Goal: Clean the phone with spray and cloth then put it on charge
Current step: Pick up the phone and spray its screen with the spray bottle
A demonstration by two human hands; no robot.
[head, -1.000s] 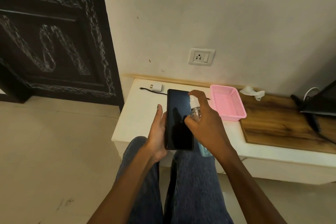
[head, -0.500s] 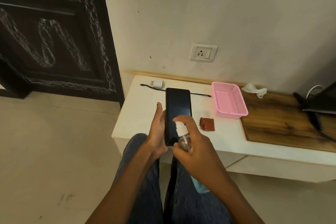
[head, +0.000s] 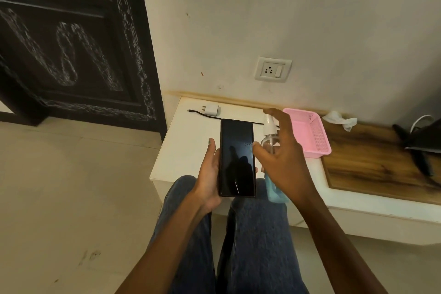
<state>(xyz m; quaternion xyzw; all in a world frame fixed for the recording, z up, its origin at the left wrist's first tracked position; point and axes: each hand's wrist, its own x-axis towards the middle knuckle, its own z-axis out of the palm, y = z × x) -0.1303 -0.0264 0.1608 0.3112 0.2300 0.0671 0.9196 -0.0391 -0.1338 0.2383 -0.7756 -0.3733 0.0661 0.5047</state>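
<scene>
My left hand [head: 208, 174] holds a black phone [head: 237, 157] upright over my knees, its dark screen facing me with small droplets near the right edge. My right hand [head: 284, 157] grips a clear spray bottle [head: 272, 184] with blue liquid and a white nozzle, just right of the phone, index finger raised over the nozzle. A white charger plug [head: 212, 110] with a black cable [head: 202, 114] lies at the back of the white table [head: 188, 148]. The brown cloth is hidden behind my right hand.
A pink plastic basket [head: 312, 136] sits right of my hand, with a crumpled white tissue [head: 340, 120] behind it. A wall socket [head: 273, 69] is above the table. A wooden board [head: 372, 167] and a dark object [head: 422, 143] lie at right. A dark carved door [head: 71, 43] stands at left.
My right hand carried the spray bottle from low over the phone's bottom edge up and to the right of it. Droplets now show on the screen. The cloth went out of sight.
</scene>
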